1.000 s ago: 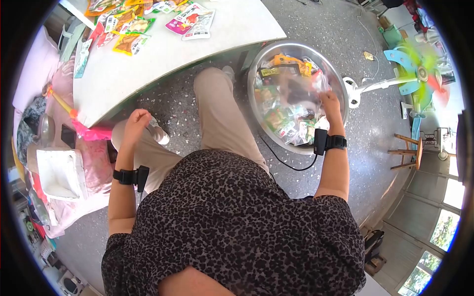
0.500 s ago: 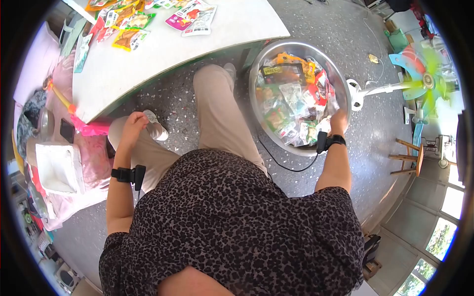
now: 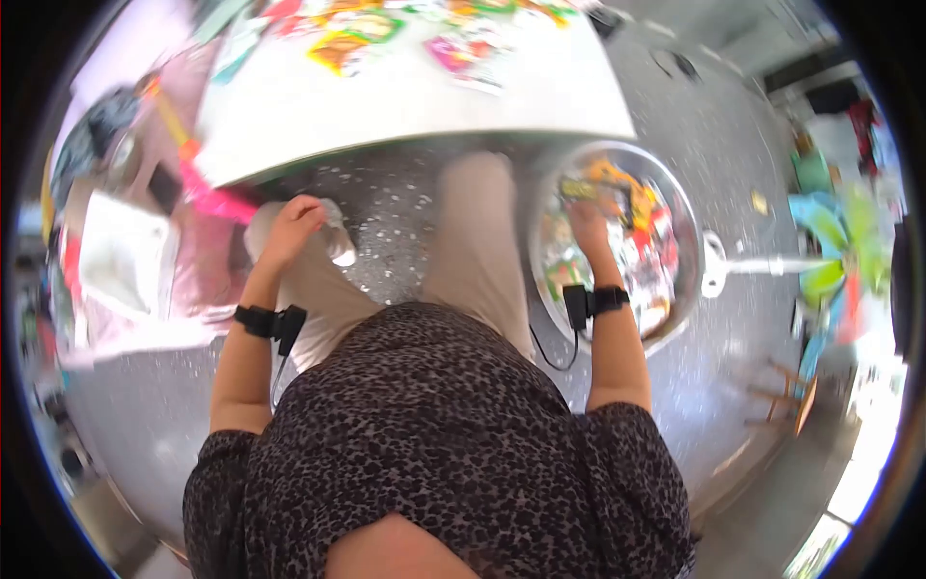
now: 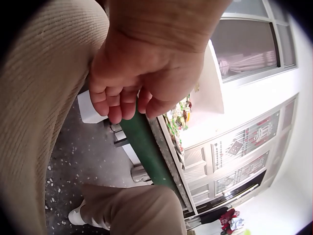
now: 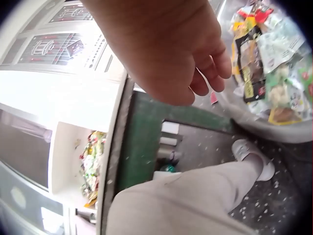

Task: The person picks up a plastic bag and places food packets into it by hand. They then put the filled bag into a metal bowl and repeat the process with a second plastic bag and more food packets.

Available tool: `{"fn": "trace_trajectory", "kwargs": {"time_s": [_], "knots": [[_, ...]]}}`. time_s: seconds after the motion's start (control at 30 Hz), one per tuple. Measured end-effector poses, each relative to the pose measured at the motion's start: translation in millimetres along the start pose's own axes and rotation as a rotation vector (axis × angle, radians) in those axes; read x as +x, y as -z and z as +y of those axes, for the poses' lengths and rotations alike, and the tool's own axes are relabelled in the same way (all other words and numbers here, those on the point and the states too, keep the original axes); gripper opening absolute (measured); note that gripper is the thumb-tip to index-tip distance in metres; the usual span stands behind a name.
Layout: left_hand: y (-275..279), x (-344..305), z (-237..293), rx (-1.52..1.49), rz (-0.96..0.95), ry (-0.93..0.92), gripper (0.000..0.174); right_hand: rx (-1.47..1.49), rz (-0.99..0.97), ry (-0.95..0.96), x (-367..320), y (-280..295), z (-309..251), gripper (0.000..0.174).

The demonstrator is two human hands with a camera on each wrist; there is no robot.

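Observation:
A large metal basin (image 3: 689,227) stands on the floor to the right, filled with mixed plastic food packets (image 3: 664,241). Over its left part hangs my right hand (image 3: 590,230), blurred in the head view. From the right wrist, that hand (image 5: 171,58) has loosely bent fingers with nothing visible between them; a black-and-yellow packet (image 5: 252,68) lies in the basin beyond them. My left hand (image 3: 293,230) hovers near the left knee, below the table's front edge. Its relaxed fingers (image 4: 114,105) hold nothing in the left wrist view.
The white table (image 3: 405,111) ahead bears several bright packets (image 3: 352,48) towards its far side. A white foam box (image 3: 125,253) sits on pink cloth at the left. Right of the basin is a fan (image 3: 841,265) on a white pole, with a wooden stool (image 3: 803,400) nearby.
My right hand has gone from the basin's right rim to its left part. The view has turned, so table and basin appear shifted right and lower. The left hand stays near the knee.

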State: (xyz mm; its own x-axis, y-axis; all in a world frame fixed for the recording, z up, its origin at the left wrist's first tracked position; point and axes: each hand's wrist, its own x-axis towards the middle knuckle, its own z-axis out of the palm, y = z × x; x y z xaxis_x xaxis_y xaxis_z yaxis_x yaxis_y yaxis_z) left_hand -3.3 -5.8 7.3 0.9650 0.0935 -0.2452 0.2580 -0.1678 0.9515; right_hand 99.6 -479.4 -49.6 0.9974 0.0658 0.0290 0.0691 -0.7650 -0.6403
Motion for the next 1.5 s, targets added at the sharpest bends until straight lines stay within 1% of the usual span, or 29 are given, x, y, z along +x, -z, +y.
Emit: {"fn": "trace_trajectory", "kwargs": {"time_s": [0.03,0.07,0.1,0.13,0.17,0.2,0.23,0.27,0.37,0.47,0.53,0.6,0.67,0.73,0.8,0.9,1.0,1.07,1.2,1.23,1.33,1.37,1.4,1.5], "knots": [[6.4,-0.5,-2.3,0.025,0.023,-0.052,0.012,0.059,0.016,0.158,14.1,-11.8,-3.0,0.020],[13.4,-1.1,-4.6,0.056,0.054,-0.101,0.012,0.130,0.025,0.179,18.8,-13.9,-35.6,0.019],[20.2,-2.2,-4.3,0.123,0.098,-0.163,0.013,0.185,0.095,0.269,19.8,-17.7,-68.6,0.019],[27.4,-5.0,-1.2,0.198,0.147,-0.216,0.013,0.203,0.059,0.229,24.5,-27.4,-87.5,0.022],[34.0,-11.5,5.1,0.194,0.201,-0.212,0.014,0.152,0.086,0.327,24.6,-36.0,-107.1,0.025],[41.3,-17.0,11.0,0.191,0.253,-0.209,0.015,0.168,0.083,0.356,21.8,-43.2,-126.6,0.027],[50.3,-19.7,7.6,0.178,0.326,-0.245,0.014,0.127,0.092,0.478,20.2,-48.4,-145.2,0.027],[61.6,-22.7,2.4,0.167,0.389,-0.283,0.013,0.080,0.100,0.576,23.9,-63.3,-143.1,0.028],[99.3,-41.9,14.4,0.384,0.625,-0.200,0.020,-0.030,0.077,0.671,18.5,-82.2,-160.7,0.025],[146.2,-59.4,18.4,0.723,0.955,-0.296,0.021,-0.099,0.108,0.722,19.7,-88.4,-161.0,0.024],[181.4,-74.2,24.8,0.853,1.061,-0.296,0.023,-0.122,0.111,0.726,21.4,-90.7,-158.7,0.024],[232.9,-76.4,-10.9,0.986,1.260,-0.262,0.026,-0.142,0.105,0.712,22.8,-92.6,-159.2,0.026],[270.9,-85.5,-29.5,0.961,1.319,0.014,0.034,-0.161,0.103,0.703,22.6,-92.4,-162.4,0.024],[292.0,-94.4,-37.5,0.964,1.241,0.375,0.044,-0.173,0.111,0.714,23.3,-93.1,-164.6,0.022],[312.7,-97.0,-49.7,0.875,1.059,0.638,0.043,-0.180,0.125,0.742,23.3,-93.8,-164.6,0.020],[320.0,-97.5,-52.4,0.890,0.952,0.620,0.038,-0.183,0.132,0.774,24.6,-93.7,-165.8,0.018],[324.9,-97.8,-57.2,0.944,0.967,0.542,0.032,-0.198,0.137,0.777,24.3,-94.5,-167.5,0.016],[323.9,-101.5,-55.6,0.952,1.037,0.492,0.029,-0.191,0.132,0.780,25.9,-95.9,-166.1,0.016],[310.6,-110.6,-28.7,1.074,1.117,0.418,0.025,-0.191,0.106,0.769,25.1,-92.8,-169.2,0.016],[307.4,-111.8,-21.9,1.102,1.142,0.352,0.024,-0.183,0.108,0.772,25.3,-92.4,-169.1,0.016],[286.6,-110.0,7.6,0.952,1.174,0.172,0.027,-0.148,0.117,0.759,26.0,-93.6,-166.4,0.017],[285.3,-104.2,5.7,0.928,1.178,0.029,0.025,-0.129,0.124,0.737,26.3,-95.3,-165.4,0.017],[269.7,-102.7,21.6,0.921,1.152,-0.070,0.024,-0.110,0.134,0.712,25.2,-95.2,-164.2,0.018],[213.7,-89.5,58.4,0.676,0.998,-0.196,0.021,-0.007,0.136,0.765,22.1,-90.3,-183.3,0.021]]}}
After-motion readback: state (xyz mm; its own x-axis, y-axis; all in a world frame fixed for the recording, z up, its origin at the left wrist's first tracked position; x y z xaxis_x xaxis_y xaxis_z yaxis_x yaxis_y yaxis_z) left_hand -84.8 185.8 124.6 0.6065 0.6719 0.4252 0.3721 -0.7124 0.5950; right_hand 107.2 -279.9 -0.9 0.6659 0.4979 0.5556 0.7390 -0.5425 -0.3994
